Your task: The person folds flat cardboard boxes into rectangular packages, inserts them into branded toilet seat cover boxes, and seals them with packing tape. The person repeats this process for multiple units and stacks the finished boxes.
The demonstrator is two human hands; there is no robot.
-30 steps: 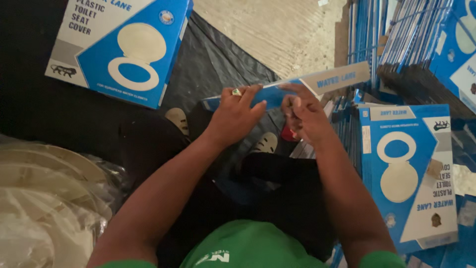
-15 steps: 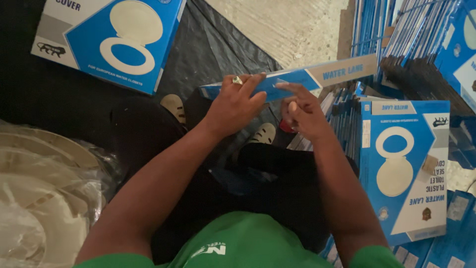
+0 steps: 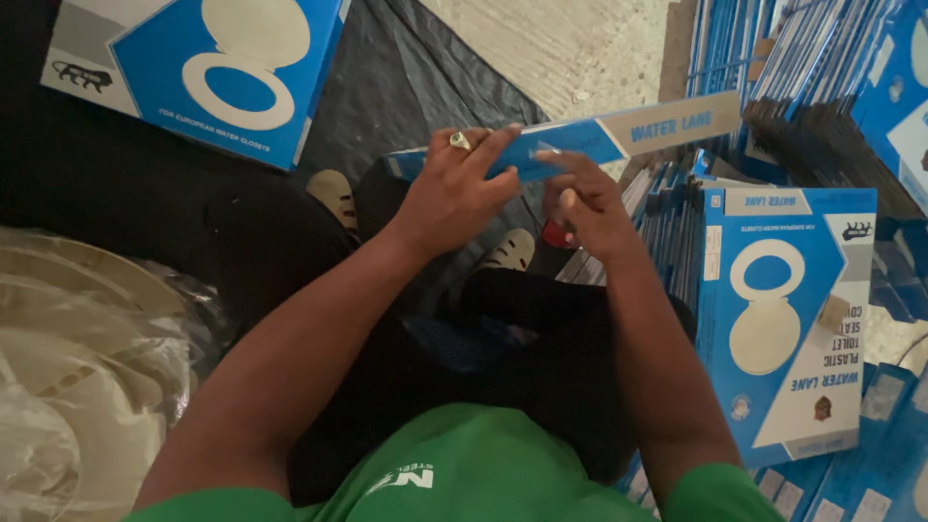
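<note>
left hand grip: grasping flat blue-and-white cardboard box | right hand grip: pinching its edge | blue carton stack at 3 o'clock

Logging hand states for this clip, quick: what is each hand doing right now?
Left hand: grip closed on the edge of the flat blue carton.
Right hand: fingers on the same carton's edge; a firm grip cannot be told.

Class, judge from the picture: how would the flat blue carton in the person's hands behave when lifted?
The flat blue carton looks thin, so probably light. Held edge-on by the left hand and right hand, it stays straight, so fairly stiff, though it may bend.
</note>
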